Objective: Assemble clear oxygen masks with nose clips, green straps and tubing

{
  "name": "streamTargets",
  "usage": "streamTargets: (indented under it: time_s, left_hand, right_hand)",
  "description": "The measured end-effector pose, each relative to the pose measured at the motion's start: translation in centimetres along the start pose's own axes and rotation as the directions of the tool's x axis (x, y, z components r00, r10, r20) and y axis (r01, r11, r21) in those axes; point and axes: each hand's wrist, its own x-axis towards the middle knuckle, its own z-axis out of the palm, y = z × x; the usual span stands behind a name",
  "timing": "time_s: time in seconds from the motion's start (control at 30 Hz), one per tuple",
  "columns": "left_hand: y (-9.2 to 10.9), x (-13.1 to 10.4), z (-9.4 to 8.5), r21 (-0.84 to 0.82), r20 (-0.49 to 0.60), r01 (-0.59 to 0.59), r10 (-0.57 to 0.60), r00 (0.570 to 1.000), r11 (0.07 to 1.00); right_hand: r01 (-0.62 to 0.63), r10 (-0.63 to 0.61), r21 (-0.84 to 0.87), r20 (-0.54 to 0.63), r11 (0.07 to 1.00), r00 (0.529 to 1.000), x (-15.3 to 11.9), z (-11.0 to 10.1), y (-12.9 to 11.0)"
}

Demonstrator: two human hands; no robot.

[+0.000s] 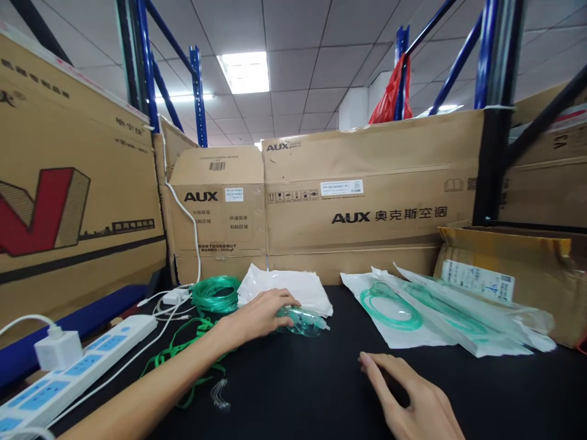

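Observation:
My left hand reaches to the middle of the black table, its fingers closed on the near end of a clear green plastic mask. Behind it lies a stack of white bags. A coil of green tubing sits to the left of that hand, with tangled green straps under and beside my forearm. My right hand is near the front edge at the right, thumb and forefinger brought together at the tips; anything between them is too small to make out.
White-backed packs with green tubing lie at the right, beside an open cardboard box. A power strip with cables is at the left. A small clear piece lies in front. Cardboard panels wall the back.

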Motion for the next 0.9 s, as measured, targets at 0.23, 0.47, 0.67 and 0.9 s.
streamTargets:
  time_s: [0.23, 0.47, 0.67, 0.9]
  left_hand:
    - [-0.7, 0.0, 0.0, -0.033, 0.02, -0.029, 0.029, 0.999, 0.999]
    - [-1.2, -0.1, 0.0, -0.078, 0.018, -0.034, 0.036, 0.999, 0.996]
    - [-1.3, -0.5, 0.4, -0.08, -0.012, -0.039, 0.038, 0.999, 0.996]
    - [-0.7, -0.5, 0.0, -0.075, 0.014, -0.037, 0.038, 0.999, 0.996]
  right_hand:
    - [0.134, -0.08, -0.286, 0.193, 0.949, 0.978, 3.2, 4.1, -2.8]
    - [0.186, -0.078, -0.312, 0.329, 0.932, 0.941, 3.4, 6.2, -4.2]
    - [0.171, -0.067, -0.312, 0.318, 0.935, 0.946, 3.6, 6.0, -4.9]
    - [0.157, -0.084, -0.268, 0.263, 0.951, 0.961, 3.1, 5.6, -3.6]
